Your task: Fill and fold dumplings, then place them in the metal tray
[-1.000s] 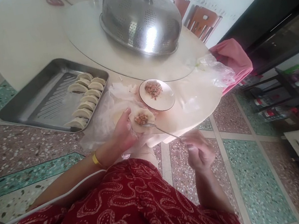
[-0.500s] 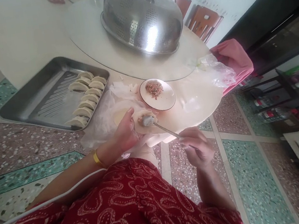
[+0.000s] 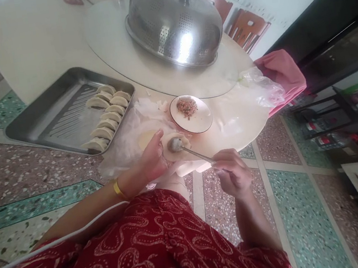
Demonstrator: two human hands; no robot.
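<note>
My left hand (image 3: 154,158) holds a round dumpling wrapper (image 3: 172,155) on its palm and fingers, thumb pointing up beside it. With its fingers closed round the handle, my right hand (image 3: 233,170) grips a metal spoon (image 3: 199,154). The spoon's bowl presses on the wrapper, and the filling beneath is mostly hidden. Just beyond is a white plate (image 3: 202,118) with a small heap of minced filling (image 3: 187,107). Another flat wrapper (image 3: 147,139) lies behind my left thumb on a crumpled plastic sheet (image 3: 124,154).
A metal baking tray (image 3: 34,112) at the left holds several folded dumplings (image 3: 108,120) along its right side. A perforated steel dome (image 3: 174,25) stands on the glass turntable (image 3: 110,49). A clear plastic bag (image 3: 262,88) and pink cloth (image 3: 282,73) hang at the table's right edge.
The view has shifted slightly, so the table things sit a little further right. The spoon's bowl still rests on the wrapper, and my right hand has come slightly closer to my left.
</note>
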